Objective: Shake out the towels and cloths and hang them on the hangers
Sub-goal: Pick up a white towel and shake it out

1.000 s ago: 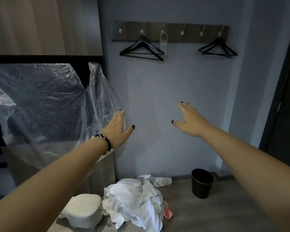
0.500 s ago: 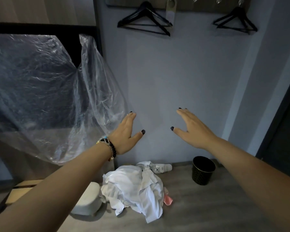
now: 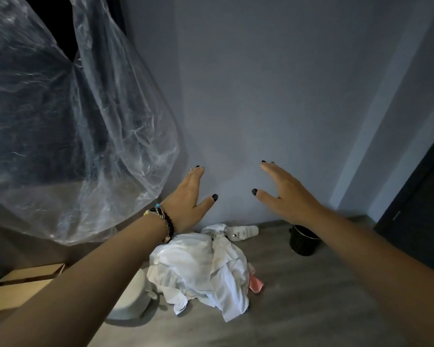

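Out in front of me, above the floor (image 3: 311,296), both my hands are raised with nothing in them. My left hand (image 3: 188,204) has its four fingers (image 3: 194,177) straight and lying close together, the thumb splayed out to the right; they pinch nothing. A beaded bracelet (image 3: 164,220) sits on that wrist. My right hand (image 3: 286,196) mirrors it: fingers extended and only gently curved, thumb stuck out to the left, palm facing down and away. The two thumbs point at each other with a gap of grey wall (image 3: 273,96) between them.

Below my hands, on the floor close to the foot of the wall, lies the pile of white cloths (image 3: 201,266). It is crumpled and bunched, full of deep folds, with loose corners trailing toward me and a few faint grey marks on the fabric. A small pink piece (image 3: 256,284) pokes out at the pile's right edge. Just behind the pile, against the wall, lies a white bottle (image 3: 243,231) on its side. To the right of it stands a dark bin (image 3: 302,242), partly hidden by my right forearm. Left of the pile, under my left arm, sits a pale rounded object (image 3: 135,299), and beyond it a cardboard box (image 3: 20,289). A sheet of clear plastic (image 3: 73,134) hangs down at the upper left.
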Motion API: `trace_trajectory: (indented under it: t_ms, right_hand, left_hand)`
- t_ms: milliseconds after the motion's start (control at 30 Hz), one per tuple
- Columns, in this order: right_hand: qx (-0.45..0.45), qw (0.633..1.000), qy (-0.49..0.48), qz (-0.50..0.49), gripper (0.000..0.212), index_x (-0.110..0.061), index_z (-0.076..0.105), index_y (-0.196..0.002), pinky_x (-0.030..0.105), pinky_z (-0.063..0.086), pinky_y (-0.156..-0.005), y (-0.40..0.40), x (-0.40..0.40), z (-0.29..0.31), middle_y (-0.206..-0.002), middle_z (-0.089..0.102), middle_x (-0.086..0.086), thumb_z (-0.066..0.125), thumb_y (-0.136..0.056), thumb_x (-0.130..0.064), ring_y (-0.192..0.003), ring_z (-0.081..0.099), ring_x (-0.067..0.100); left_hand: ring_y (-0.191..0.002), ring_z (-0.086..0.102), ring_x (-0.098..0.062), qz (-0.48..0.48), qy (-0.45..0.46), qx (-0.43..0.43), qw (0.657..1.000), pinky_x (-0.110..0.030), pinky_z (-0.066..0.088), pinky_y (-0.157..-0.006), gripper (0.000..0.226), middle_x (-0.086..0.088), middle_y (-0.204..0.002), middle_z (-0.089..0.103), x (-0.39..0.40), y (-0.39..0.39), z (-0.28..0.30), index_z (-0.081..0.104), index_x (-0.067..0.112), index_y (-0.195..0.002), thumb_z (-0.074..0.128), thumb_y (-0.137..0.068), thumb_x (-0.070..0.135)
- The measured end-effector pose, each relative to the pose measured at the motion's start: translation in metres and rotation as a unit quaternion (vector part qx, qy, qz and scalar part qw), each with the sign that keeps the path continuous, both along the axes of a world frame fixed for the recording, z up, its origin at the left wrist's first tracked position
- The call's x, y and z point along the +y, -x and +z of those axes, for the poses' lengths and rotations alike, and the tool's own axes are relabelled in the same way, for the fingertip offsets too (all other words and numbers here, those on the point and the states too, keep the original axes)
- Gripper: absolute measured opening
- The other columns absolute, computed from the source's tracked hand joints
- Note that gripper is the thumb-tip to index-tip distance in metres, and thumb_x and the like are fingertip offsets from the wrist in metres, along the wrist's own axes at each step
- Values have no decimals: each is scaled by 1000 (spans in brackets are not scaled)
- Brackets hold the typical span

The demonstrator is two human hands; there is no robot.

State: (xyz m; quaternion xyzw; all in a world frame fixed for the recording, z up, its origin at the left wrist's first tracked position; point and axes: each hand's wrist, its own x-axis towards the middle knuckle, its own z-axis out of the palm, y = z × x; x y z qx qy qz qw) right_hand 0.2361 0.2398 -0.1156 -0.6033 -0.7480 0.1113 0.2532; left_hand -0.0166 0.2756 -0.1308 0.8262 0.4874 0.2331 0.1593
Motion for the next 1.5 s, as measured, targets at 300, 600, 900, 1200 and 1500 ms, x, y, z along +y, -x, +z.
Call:
trace_trajectory:
  t_ms: [300,600,900,1200,1500]
  right_hand:
    - [28,996,89,4,69,-21,15,-153,29,13,-117,-14,96,-67,-161,12,-9,50,-97,-40,-147,4,6]
    - [48,979,198,6,67,-16,19,-153,29,13,-117,-47,204,-152,-161,16,0,53,-96,-32,-148,12,14]
    - [67,951,300,-17,65,-14,26,-150,28,24,-111,-59,289,-238,-157,27,4,55,-94,-30,-143,26,18]
    - [243,882,377,-142,48,-19,45,-138,27,34,-91,-45,343,-372,-127,51,-2,58,-92,-26,-110,45,10]
    - [293,837,418,-197,51,-15,48,-136,40,39,-107,-44,393,-600,-137,52,1,59,-90,-32,-124,50,19]
  left_hand:
    - [-149,2,-15,16,87,17,996,-24,7,-117,75,-6,-162,4,94,-12,-71,4,10,-154,46,-99,39]
    - [-149,8,-19,83,164,3,983,-27,11,-118,71,-8,-162,8,173,-56,-160,6,8,-153,45,-99,34]
    - [-148,15,-21,131,253,-18,958,-25,13,-116,73,-9,-160,15,247,-76,-260,11,7,-152,50,-97,35]
    - [-146,19,-24,200,289,-22,936,-23,15,-113,81,-11,-161,12,316,-68,-394,3,6,-152,58,-94,23]
    - [-146,22,-27,224,397,-63,888,-39,27,-116,85,-11,-160,11,358,-87,-632,-4,12,-153,54,-91,7]
